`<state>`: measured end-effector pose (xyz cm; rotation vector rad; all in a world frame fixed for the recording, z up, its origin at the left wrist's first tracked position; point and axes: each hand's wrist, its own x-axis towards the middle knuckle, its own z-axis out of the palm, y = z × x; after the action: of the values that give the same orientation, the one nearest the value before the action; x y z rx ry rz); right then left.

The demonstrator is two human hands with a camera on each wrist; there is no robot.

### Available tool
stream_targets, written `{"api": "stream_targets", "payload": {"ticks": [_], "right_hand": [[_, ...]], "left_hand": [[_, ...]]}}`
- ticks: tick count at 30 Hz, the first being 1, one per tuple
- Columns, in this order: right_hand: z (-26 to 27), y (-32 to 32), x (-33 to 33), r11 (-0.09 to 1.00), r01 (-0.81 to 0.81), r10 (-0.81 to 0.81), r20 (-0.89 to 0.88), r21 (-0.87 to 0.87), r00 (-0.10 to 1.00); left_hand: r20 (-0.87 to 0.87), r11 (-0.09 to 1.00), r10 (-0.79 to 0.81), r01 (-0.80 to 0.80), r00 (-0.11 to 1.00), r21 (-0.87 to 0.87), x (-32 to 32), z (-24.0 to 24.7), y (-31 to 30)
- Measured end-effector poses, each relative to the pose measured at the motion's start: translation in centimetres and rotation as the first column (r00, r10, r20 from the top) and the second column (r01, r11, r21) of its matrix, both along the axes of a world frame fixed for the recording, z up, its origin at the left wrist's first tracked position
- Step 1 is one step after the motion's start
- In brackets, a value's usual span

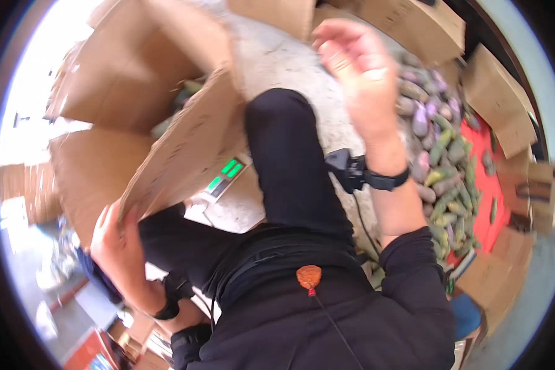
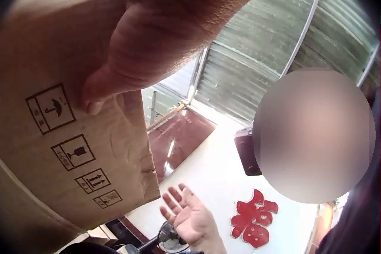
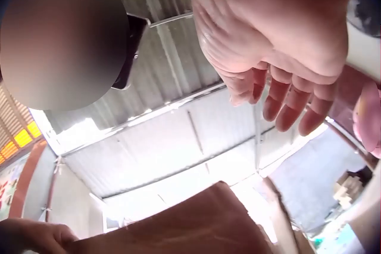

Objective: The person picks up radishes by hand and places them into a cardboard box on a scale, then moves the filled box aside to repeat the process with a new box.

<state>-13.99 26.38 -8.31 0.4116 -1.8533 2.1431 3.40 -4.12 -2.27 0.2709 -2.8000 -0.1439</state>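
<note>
An open cardboard box (image 1: pixel 114 68) stands tilted at the person's left, with a few dark and greenish vegetables showing inside. The left hand (image 1: pixel 118 250) grips the near edge of a box flap. In the left wrist view, its thumb (image 2: pixel 104 87) presses the printed cardboard wall (image 2: pixel 128 147). Raised over the floor to the right of the box is the right hand (image 1: pixel 364 77), holding nothing. Its palm is turned up and its fingers (image 3: pixel 286 108) are loosely bent.
A pile of eggplants (image 1: pixel 420 120) and green, gourd-like vegetables (image 1: pixel 441 185) lies at the right beside a red sheet (image 1: pixel 490 188). A scale with a lit green display (image 1: pixel 225 176) sits below the box. More cardboard boxes (image 1: pixel 499 102) line the right side.
</note>
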Motion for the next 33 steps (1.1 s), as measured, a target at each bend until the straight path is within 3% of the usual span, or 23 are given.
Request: {"api": "stream_targets", "payload": {"ticks": [1,2,4,5,7,10,14,17,21,27,31,33], "right_hand": [[-2.8,1.6,0.3,0.996,0.041,-0.044,0.038,0.078,0.998],[-5.5,2.6,0.9,0.998,0.064,-0.066,0.08,0.028,0.995],[-9.9,4.5,4.0,0.942,0.186,-0.255,0.234,0.28,0.938],[-12.7,5.5,5.4,0.918,0.171,-0.285,0.296,0.359,0.912],[-17.3,7.2,9.1,0.881,0.085,-0.309,0.429,0.466,0.848],[-23.4,10.2,14.7,0.715,-0.171,-0.346,0.556,0.678,0.756],[-31.3,14.5,22.9,0.627,-0.38,-0.408,0.703,0.68,0.583],[-35.6,18.1,27.9,0.607,-0.47,-0.519,0.768,0.641,0.376],[-34.5,21.1,32.2,0.662,-0.289,-0.704,0.706,0.691,0.074],[-35.1,22.9,36.8,0.566,-0.242,-0.822,0.562,0.788,-0.093],[-34.7,22.3,36.7,0.588,-0.221,-0.808,0.576,0.778,-0.119],[-33.6,21.5,35.5,0.547,-0.313,-0.822,0.569,0.776,-0.024]], "left_hand": [[0.073,0.998,0.031,-0.035,0.997,0.051,-0.2,0.4,0.5],[0.026,0.998,-0.001,0.0,1.0,0.066,-0.2,0.1,0.6],[0.025,0.995,-0.045,0.043,0.999,0.094,-0.1,-0.2,0.2],[0.025,0.996,-0.054,0.052,0.998,0.07,-0.2,-0.2,0.1],[0.035,0.995,-0.088,0.086,0.996,0.043,-0.3,-0.1,-0.1],[0.044,0.998,-0.016,0.013,0.999,0.061,-0.5,-0.2,-0.1],[0.122,0.996,0.037,-0.047,0.992,0.08,-0.5,0.1,-0.7],[0.151,0.997,0.04,-0.049,0.988,0.059,-0.3,0.1,-0.9],[0.122,0.997,0.028,-0.036,0.992,0.061,-0.2,-0.1,-0.9],[0.126,0.992,0.089,-0.099,0.988,0.081,-0.3,-0.2,-0.6],[0.118,0.99,0.076,-0.089,0.99,0.11,-0.2,-0.3,-0.9],[0.106,0.989,0.075,-0.087,0.992,0.117,-0.2,-0.4,-0.8]]}}
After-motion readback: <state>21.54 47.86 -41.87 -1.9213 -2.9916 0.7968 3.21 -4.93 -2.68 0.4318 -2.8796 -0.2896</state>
